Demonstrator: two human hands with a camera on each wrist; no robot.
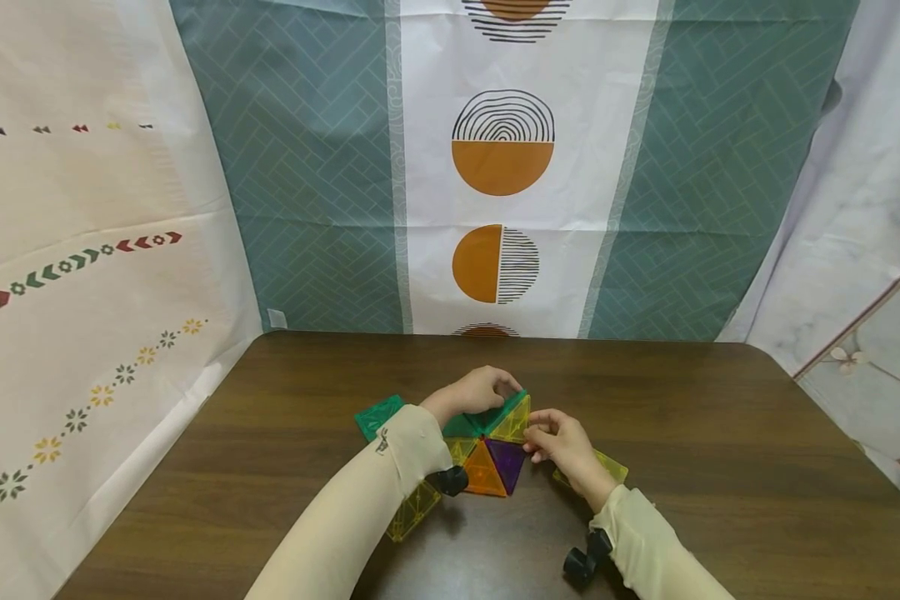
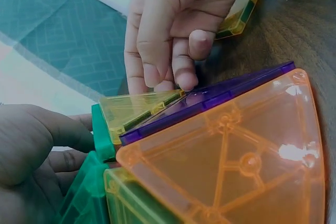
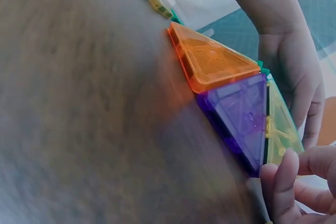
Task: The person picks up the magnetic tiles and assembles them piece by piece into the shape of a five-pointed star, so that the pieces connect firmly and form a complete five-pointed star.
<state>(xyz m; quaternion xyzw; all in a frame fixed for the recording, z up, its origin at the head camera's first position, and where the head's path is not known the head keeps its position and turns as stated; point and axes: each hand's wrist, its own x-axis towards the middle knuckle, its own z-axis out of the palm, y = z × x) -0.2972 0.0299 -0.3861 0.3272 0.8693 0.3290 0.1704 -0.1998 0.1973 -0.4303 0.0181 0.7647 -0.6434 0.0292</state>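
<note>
Translucent triangular magnetic tiles join at a raised centre on the table. An orange tile (image 1: 483, 477) and a purple tile (image 1: 507, 462) face the front. Right of centre stands a yellow tile (image 1: 515, 423), with green tiles (image 1: 461, 427) behind and another yellow tile (image 2: 131, 198) beside the orange one. My left hand (image 1: 482, 389) reaches over the back, its thumb and fingers touching the outer side of the green tiles. My right hand (image 1: 562, 446) pinches the right-hand yellow tile near its corner by the purple tile, with thumb and fingertips (image 3: 289, 163).
A green tile (image 1: 375, 417) lies left of the joined tiles. Yellow tiles (image 1: 414, 510) lie under my left forearm, and a yellow tile (image 1: 613, 468) under my right wrist. The brown table (image 1: 690, 400) ends at a hanging patterned cloth (image 1: 315, 167).
</note>
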